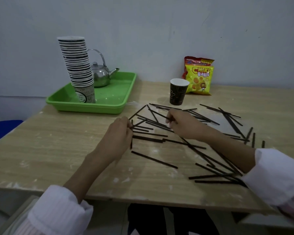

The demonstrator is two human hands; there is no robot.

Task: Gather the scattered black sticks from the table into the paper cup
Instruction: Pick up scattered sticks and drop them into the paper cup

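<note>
Several thin black sticks (pixel 154 159) lie scattered and crossed over the middle and right of the wooden table (pixel 58 143). A dark paper cup (pixel 178 91) with a white inside stands upright behind them, and no stick shows above its rim. My left hand (pixel 119 133) rests at the left edge of the pile, fingertips pinched on the end of a black stick (pixel 137 124). My right hand (pixel 182 123) is over the pile's middle, in front of the cup, fingers closed on a stick (pixel 169 118). Both forearms cover part of the pile.
A green tray (pixel 112 99) at the back left holds a tall leaning stack of paper cups (pixel 78 68) and a metal kettle (pixel 101 75). Two snack bags (pixel 199 77) lean on the wall behind the cup. The table's front edge runs near my sleeves.
</note>
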